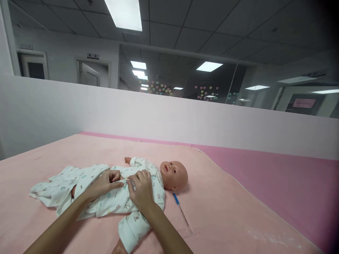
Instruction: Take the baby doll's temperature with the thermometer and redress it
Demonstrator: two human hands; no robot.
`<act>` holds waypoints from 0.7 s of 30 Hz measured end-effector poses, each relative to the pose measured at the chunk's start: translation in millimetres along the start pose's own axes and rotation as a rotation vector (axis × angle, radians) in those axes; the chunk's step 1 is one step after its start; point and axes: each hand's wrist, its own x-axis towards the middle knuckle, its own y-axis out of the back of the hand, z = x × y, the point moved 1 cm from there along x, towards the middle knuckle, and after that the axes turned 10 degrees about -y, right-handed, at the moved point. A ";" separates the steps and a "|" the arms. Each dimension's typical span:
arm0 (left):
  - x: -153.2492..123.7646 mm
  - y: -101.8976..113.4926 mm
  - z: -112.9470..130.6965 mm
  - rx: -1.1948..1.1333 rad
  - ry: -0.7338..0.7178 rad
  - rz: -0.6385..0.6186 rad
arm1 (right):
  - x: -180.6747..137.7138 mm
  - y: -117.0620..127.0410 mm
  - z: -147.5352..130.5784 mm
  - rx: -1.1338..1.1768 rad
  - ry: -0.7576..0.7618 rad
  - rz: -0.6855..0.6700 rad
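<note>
A baby doll (173, 173) lies on its back on a pink blanket (225, 211), head to the right, dressed in a white printed romper (87, 180). My left hand (106, 183) rests on the doll's belly, fingers curled and pinching the romper's front edge. My right hand (141, 192) lies on the doll's chest, fingers closed on the same strip of fabric, close to the left hand. The doll's near sleeve (132, 227) points toward me, and its far hand (128, 160) sticks out of the other sleeve.
A thin thermometer with a blue end (181, 210) lies on the blanket just right of the doll's shoulder. A darker pink surface (278, 180) runs beyond the blanket's edge. A white partition wall (159, 116) stands behind, with an office ceiling and glass walls beyond it.
</note>
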 end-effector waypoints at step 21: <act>-0.9 -2.3 3.6 0.276 -0.140 0.025 | -0.5 -0.4 1.5 0.007 -0.031 0.017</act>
